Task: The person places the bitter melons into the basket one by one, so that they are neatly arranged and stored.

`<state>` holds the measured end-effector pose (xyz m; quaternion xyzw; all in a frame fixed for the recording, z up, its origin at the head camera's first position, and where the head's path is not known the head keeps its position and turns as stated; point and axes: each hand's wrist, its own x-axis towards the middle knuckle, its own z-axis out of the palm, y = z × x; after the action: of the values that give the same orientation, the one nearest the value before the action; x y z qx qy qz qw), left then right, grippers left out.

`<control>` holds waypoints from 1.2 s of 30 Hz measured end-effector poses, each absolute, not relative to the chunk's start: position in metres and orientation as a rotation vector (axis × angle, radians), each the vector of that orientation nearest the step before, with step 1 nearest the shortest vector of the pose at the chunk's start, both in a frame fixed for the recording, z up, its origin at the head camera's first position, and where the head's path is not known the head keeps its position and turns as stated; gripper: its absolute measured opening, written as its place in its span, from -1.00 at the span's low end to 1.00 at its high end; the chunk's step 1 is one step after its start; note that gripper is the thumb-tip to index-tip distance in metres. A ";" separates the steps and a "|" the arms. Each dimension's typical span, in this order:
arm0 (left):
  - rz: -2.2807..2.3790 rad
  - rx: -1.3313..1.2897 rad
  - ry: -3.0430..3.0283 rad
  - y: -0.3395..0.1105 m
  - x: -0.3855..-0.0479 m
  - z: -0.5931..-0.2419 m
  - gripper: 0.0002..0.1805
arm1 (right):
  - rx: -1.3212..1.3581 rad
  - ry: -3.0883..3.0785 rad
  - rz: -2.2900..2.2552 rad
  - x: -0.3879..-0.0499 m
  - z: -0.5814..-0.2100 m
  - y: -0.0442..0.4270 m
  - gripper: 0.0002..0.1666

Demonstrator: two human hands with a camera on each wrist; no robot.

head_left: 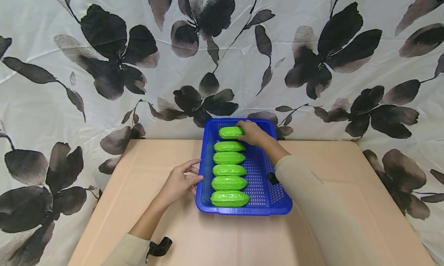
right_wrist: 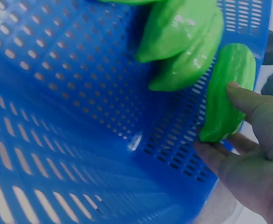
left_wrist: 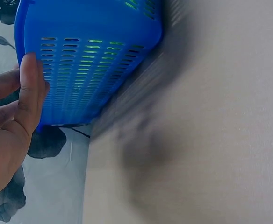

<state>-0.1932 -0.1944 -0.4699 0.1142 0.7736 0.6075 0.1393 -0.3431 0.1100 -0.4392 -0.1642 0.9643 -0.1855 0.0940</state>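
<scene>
Several glossy green ridged fruits, long with a tapered end, lie in a column along the left side of a blue perforated plastic basket. My right hand is at the basket's far end, pinching the farthest green ridged fruit between thumb and fingers. In the right wrist view this fruit is beside the far wall, apart from the others. Outside the basket, my left hand touches its left wall and rim with fairly straight fingers, as the left wrist view shows too.
The basket stands on a light tan tabletop, near its back edge. Behind hangs a white cloth with dark flower prints. The basket's right half shows bare perforated floor. A black wrist camera sits at the left sleeve.
</scene>
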 end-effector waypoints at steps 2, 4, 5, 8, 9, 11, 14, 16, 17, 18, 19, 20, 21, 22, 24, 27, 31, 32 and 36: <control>1.758 0.333 2.233 -0.194 -0.194 -0.470 -0.34 | -0.489 2.870 -0.563 -0.344 -0.443 0.109 -0.38; 1.760 0.329 2.231 -0.193 -0.194 -0.470 -0.34 | -0.497 2.877 -0.571 -0.344 -0.447 0.108 -0.39; 1.761 0.327 2.231 -0.193 -0.194 -0.470 -0.34 | -0.497 2.879 -0.580 -0.344 -0.448 0.107 -0.40; 1.761 0.319 2.234 -0.193 -0.193 -0.470 -0.34 | -0.471 2.888 -0.599 -0.344 -0.452 0.104 -0.41; 1.761 0.321 2.235 -0.194 -0.193 -0.470 -0.34 | -0.458 2.892 -0.604 -0.344 -0.454 0.103 -0.41; 1.756 0.328 2.238 -0.194 -0.193 -0.470 -0.34 | -0.426 2.902 -0.612 -0.343 -0.456 0.102 -0.41; 1.753 0.335 2.243 -0.194 -0.193 -0.470 -0.34 | -0.386 2.917 -0.621 -0.343 -0.458 0.099 -0.40; 1.754 0.335 2.240 -0.194 -0.193 -0.470 -0.33 | -0.364 2.928 -0.626 -0.343 -0.459 0.097 -0.40; 1.755 0.334 2.238 -0.194 -0.193 -0.470 -0.33 | -0.350 2.933 -0.628 -0.343 -0.460 0.095 -0.41; 1.759 0.334 2.233 -0.195 -0.193 -0.471 -0.33 | -0.337 2.939 -0.630 -0.343 -0.460 0.094 -0.42; 1.762 0.333 2.228 -0.195 -0.193 -0.471 -0.33 | -0.325 2.943 -0.636 -0.343 -0.461 0.093 -0.42; 1.766 0.332 2.224 -0.195 -0.193 -0.471 -0.33 | -0.313 2.944 -0.646 -0.342 -0.461 0.092 -0.43; 1.770 0.332 2.220 -0.195 -0.193 -0.471 -0.33 | -0.304 2.945 -0.654 -0.342 -0.462 0.091 -0.44; 1.772 0.332 2.217 -0.195 -0.194 -0.471 -0.33 | -0.292 2.943 -0.666 -0.342 -0.462 0.090 -0.45; 1.775 0.334 2.213 -0.194 -0.194 -0.471 -0.33 | -0.277 2.941 -0.686 -0.341 -0.462 0.088 -0.45; 1.772 0.340 2.214 -0.194 -0.194 -0.471 -0.33 | -0.257 2.948 -0.700 -0.340 -0.463 0.086 -0.45; 1.772 0.345 2.216 -0.194 -0.195 -0.471 -0.33 | -0.248 2.966 -0.700 -0.340 -0.466 0.085 -0.44; 1.772 0.344 2.216 -0.194 -0.195 -0.472 -0.33 | -0.248 2.968 -0.702 -0.340 -0.467 0.085 -0.44; 1.775 0.340 2.214 -0.196 -0.194 -0.472 -0.33 | -0.250 2.974 -0.722 -0.341 -0.470 0.084 -0.45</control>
<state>-0.1945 -0.1957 -0.4722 0.1178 0.7668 0.6150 0.1413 -0.3409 0.0839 -0.4697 -0.0814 0.9679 -0.2350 0.0353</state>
